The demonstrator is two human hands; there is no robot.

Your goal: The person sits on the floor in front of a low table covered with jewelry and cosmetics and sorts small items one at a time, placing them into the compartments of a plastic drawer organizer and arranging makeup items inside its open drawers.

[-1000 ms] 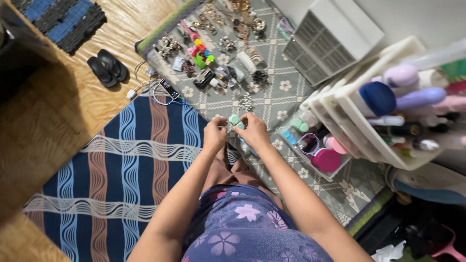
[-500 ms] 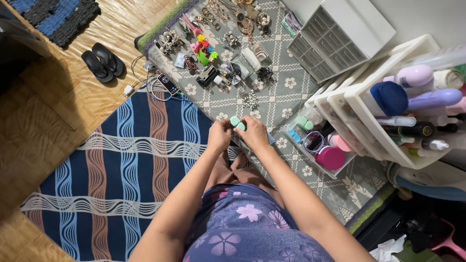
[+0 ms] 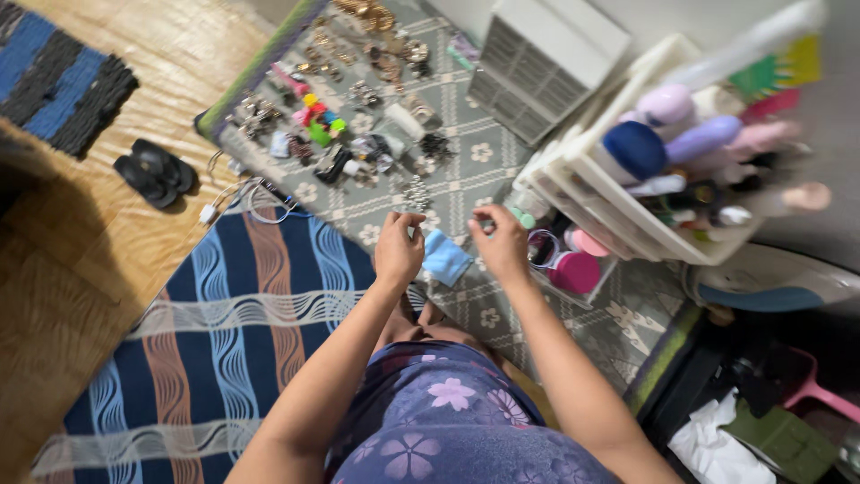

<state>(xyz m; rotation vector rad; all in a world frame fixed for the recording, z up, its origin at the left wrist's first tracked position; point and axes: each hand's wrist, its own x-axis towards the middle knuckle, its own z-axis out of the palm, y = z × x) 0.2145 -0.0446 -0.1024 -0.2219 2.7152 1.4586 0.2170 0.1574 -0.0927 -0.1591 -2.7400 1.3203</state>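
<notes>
The left hand [image 3: 398,249] is raised above the grey patterned mat [image 3: 502,170], fingers curled and pinched on something too small to make out; the right hand [image 3: 498,242] hovers beside it, fingers likewise pinched (what it grips, I cannot tell); between and just below them a light blue cloth [image 3: 445,258] lies on the mat; further out, scattered jewellery and colourful clips [image 3: 318,121] cover the mat; to the right, a white plastic drawer rack [image 3: 618,193] holds bottles and tubes, with a pink cup [image 3: 575,272] in its lowest tray.
</notes>
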